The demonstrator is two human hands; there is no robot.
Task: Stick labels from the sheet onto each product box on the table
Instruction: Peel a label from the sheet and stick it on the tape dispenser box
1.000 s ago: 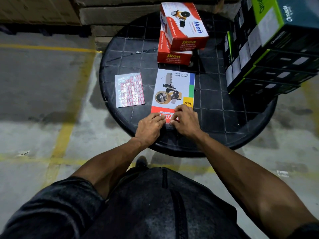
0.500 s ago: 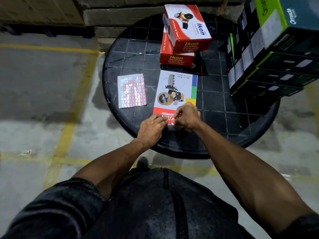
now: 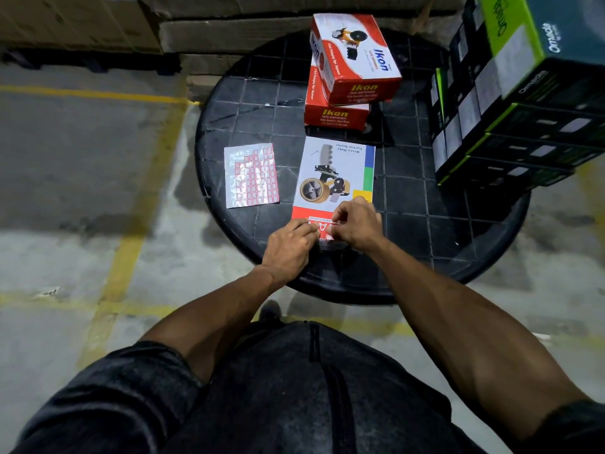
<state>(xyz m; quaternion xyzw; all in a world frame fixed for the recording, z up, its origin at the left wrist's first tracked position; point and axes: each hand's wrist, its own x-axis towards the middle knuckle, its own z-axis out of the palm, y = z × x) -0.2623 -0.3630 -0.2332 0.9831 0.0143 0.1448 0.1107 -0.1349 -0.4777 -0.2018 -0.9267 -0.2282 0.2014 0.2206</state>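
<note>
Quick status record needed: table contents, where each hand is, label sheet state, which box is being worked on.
surface: round black tiled table
box in work: flat white-and-red carton sealer box, lying at the near edge
left hand: fingertips at the box's near red band
right hand: fingers curled in a pinching grip over the same band; label itself too small to confirm
label sheet: red-bordered sticker sheet, lying left of the box, partly used, untouched
other stock: two stacked red Ikon tape dispenser boxes behind; black-and-green cartons stacked at right

The hands (image 3: pixel 327 232) hide the carton-sealer box's (image 3: pixel 330 178) near edge; any label there is too small to tell.
</note>
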